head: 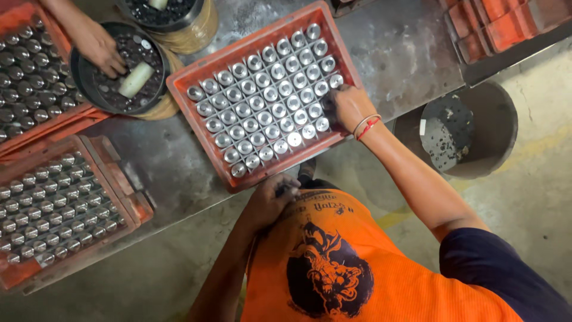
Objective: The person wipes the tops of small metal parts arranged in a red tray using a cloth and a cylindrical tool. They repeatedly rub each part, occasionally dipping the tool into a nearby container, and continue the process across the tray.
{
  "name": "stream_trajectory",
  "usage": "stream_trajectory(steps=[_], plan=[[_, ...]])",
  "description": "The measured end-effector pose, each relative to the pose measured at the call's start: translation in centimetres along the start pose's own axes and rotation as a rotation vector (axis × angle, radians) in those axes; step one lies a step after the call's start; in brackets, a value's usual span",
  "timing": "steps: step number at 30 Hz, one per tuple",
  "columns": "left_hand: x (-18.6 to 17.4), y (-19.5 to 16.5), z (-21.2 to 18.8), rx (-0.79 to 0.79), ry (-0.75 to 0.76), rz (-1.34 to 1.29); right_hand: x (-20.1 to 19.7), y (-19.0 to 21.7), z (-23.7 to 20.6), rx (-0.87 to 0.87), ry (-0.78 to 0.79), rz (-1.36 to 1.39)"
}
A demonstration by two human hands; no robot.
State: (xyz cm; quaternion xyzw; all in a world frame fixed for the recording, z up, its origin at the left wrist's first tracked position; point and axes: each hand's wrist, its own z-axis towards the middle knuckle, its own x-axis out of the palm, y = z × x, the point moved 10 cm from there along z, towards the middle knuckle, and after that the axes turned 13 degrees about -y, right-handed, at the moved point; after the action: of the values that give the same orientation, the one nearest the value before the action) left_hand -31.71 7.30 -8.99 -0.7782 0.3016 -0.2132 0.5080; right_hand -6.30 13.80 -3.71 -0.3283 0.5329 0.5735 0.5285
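Bench [387, 53] of worn grey steel carries an orange plastic crate [196, 113] packed with shiny metal cylinders [268, 95]. Right hand [348, 107] pinches one cylinder at the crate's right edge; left hand [268, 200], below the crate, grips a small dark object.

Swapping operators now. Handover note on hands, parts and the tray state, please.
Right hand: at the right edge of the orange plastic tray, fingers among the shiny metal cylinders; whether it grips one cannot be told.
Left hand: closed at the tray's near edge against the orange shirt; contents hidden.
Done: the tray's rows look almost full.
Left: a few slots by the right hand seem empty.
Another person's hand reaches into a round black bowl of small parts.
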Motion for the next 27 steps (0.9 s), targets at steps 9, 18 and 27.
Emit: stream_trajectory(steps=[9,18,27], plan=[[0.8,-0.9,0.3,0.028,0.080,0.106,-0.6,2.6,0.3,0.019,0.035,-0.133],[1.6,-0.2,0.2,0.004,0.112,0.038,0.8,2.5,0.8,0.003,0.107,-0.163],[0.8,4.5,1.4,-0.124,0.024,-0.327,-2.7,12.2,-7.8,-0.047,0.362,0.679]])
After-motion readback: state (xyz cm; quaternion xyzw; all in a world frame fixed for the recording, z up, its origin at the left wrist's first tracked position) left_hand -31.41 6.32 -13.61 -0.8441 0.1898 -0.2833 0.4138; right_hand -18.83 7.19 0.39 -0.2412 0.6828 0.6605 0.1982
